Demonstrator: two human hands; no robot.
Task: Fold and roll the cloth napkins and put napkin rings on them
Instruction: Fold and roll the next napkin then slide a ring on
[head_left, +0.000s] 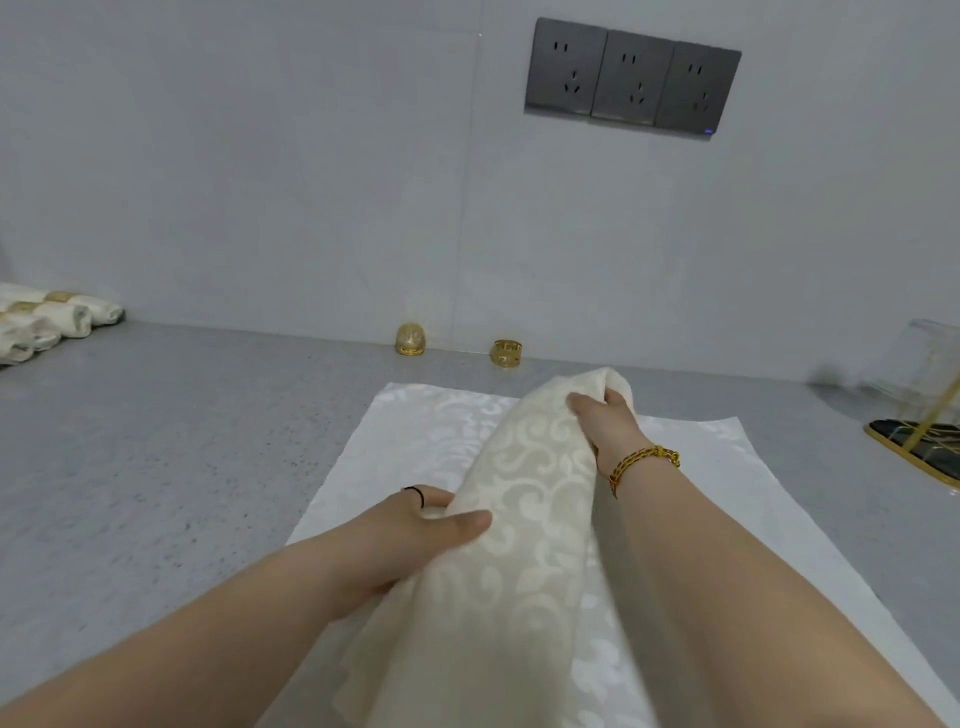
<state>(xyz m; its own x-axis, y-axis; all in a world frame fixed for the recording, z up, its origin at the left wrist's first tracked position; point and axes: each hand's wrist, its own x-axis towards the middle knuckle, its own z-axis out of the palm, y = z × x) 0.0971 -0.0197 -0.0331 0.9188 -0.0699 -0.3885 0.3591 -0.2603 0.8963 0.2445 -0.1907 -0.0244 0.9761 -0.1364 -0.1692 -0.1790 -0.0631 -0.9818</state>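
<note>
While the left hand is gripping the cream napkin at its near left side, thumb on top, the right hand is clutching its far end, holding it raised over a white napkin lying flat on the counter. Beyond, a domed ring and a band ring are standing apart by the wall. Rolled napkins wearing rings are lying far left.

Two gold napkin rings stood by the wall, under three wall sockets. There was one cream napkin and one white napkin. At least three rolled napkins lay at the left edge, partly cut off.
</note>
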